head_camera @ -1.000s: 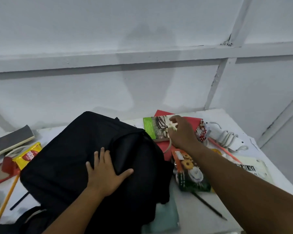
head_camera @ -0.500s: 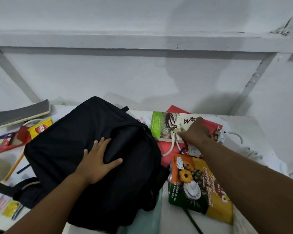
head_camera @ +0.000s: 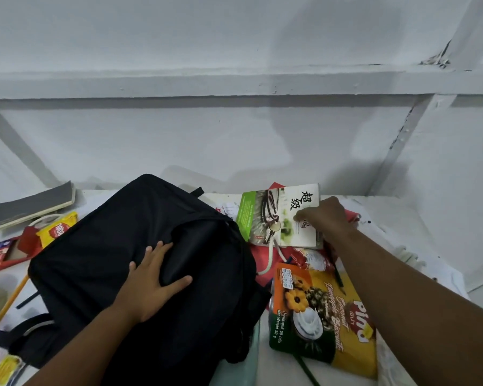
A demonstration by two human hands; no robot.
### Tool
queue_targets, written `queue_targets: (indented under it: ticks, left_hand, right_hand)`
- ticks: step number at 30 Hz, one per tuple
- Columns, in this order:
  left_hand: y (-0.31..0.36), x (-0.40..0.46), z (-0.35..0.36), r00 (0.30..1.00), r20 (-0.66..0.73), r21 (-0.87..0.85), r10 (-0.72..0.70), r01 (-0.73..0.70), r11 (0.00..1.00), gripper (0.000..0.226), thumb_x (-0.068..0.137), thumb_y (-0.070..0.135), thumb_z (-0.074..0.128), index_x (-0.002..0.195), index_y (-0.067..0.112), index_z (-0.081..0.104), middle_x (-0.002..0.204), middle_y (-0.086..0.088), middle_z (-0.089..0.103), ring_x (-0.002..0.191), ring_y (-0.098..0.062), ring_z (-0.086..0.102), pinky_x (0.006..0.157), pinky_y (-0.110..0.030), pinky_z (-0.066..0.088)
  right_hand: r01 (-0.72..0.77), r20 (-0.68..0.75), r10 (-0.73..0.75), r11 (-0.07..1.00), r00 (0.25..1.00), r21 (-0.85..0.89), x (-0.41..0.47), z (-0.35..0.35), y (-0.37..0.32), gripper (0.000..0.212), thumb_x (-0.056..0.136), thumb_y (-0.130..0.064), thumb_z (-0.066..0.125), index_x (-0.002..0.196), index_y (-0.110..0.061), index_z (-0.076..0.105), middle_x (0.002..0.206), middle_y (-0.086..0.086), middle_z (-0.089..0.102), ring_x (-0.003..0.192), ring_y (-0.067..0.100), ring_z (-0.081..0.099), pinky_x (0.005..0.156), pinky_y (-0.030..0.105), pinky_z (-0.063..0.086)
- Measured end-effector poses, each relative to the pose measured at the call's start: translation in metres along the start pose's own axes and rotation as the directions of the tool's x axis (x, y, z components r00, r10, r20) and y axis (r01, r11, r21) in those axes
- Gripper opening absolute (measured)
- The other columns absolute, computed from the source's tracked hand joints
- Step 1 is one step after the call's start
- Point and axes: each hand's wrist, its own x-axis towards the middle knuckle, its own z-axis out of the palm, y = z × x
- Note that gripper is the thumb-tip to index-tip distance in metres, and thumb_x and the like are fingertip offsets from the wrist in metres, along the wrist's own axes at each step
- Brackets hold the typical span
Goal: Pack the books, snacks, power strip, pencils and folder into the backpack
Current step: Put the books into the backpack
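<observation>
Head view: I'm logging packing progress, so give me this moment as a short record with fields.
backpack: black backpack lies on the table, no opening in view
left hand: left hand rests flat on the backpack, fingers spread
right hand: right hand grips the book by its right edge
snacks: biscuit bag right of the backpack; yellow snack pack to its left
pencils: one yellow pencil left of the backpack
other book: grey notebook at far left
packed so far: cannot tell

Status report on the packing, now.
Left hand flat on the black backpack. Right hand pinching the green-and-white book, tilted up. White cord trailing under the book; biscuit pack beside it.
</observation>
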Motion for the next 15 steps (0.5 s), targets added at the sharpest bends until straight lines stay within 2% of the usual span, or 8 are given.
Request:
queue_targets:
  ticks: [3,5,7,10,12,15]
  left_hand:
    - [0.002,-0.001,0.0,1.0,-0.014,-0.002,0.006,-0.006,1.0,0.109,0.063,0.093,0.043,0.154,0.04,0.016,0.167,0.01,0.007,0.153,-0.011,-0.001,0.124,-0.048,-0.003]
    - [0.002,-0.002,0.0,1.0,-0.014,-0.002,0.006,-0.006,1.0,0.109,0.064,0.092,0.044,0.154,0.039,0.016,0.167,0.01,0.008,0.153,-0.012,-0.001,0.124,-0.048,-0.003]
    - [0.001,-0.002,0.0,1.0,-0.011,0.001,0.006,-0.006,1.0,0.105,0.068,0.089,0.047,0.155,0.039,0.016,0.167,0.01,0.007,0.153,-0.012,-0.001,0.124,-0.048,-0.004]
    - [0.002,-0.002,-0.001,1.0,-0.017,0.004,0.003,-0.003,1.0,0.097,0.075,0.08,0.052,0.155,0.038,0.015,0.167,0.009,0.007,0.153,-0.013,-0.001,0.124,-0.049,-0.004]
    - [0.003,-0.003,-0.002,1.0,-0.016,0.004,0.012,-0.012,1.0,0.097,0.076,0.077,0.055,0.155,0.038,0.015,0.167,0.008,0.006,0.153,-0.014,-0.002,0.124,-0.05,-0.004]
    - [0.0,-0.002,-0.008,0.997,0.058,0.005,0.041,-0.042,0.999,0.111,0.068,0.08,0.059,0.157,0.038,0.01,0.167,0.009,-0.001,0.153,-0.013,-0.008,0.123,-0.051,-0.005]
  right_hand:
    - [0.038,0.069,-0.046,0.993,0.997,0.114,-0.007,-0.001,-0.004,0.062,0.07,-0.016,0.084,0.121,-0.004,0.051,0.105,0.008,0.067,0.077,0.017,0.066,0.057,0.029,0.053]
    - [0.047,0.104,-0.065,0.985,0.992,0.169,-0.014,0.0,-0.007,0.059,0.081,-0.01,0.077,0.124,-0.008,0.037,0.107,0.005,0.058,0.085,0.02,0.061,0.056,0.028,0.048]
    - [0.085,0.106,-0.107,0.978,0.989,0.19,-0.021,0.0,-0.009,0.054,0.086,-0.011,0.074,0.12,-0.012,0.033,0.109,0.003,0.055,0.091,0.022,0.062,0.059,0.029,0.05]
    - [0.184,0.036,-0.195,0.962,0.98,0.204,-0.037,-0.002,-0.013,0.05,0.088,-0.014,0.073,0.115,-0.016,0.032,0.109,0.003,0.056,0.09,0.022,0.065,0.062,0.029,0.054]
    - [0.267,-0.034,-0.266,0.937,0.963,0.225,-0.05,-0.004,-0.016,0.05,0.088,-0.014,0.073,0.116,-0.018,0.032,0.104,0.0,0.057,0.083,0.016,0.064,0.058,0.025,0.052]
    - [0.392,-0.153,-0.365,0.893,0.918,0.221,-0.077,-0.007,-0.023,0.053,0.089,-0.012,0.071,0.124,-0.025,0.034,0.097,-0.006,0.06,0.074,0.008,0.063,0.052,0.018,0.05]
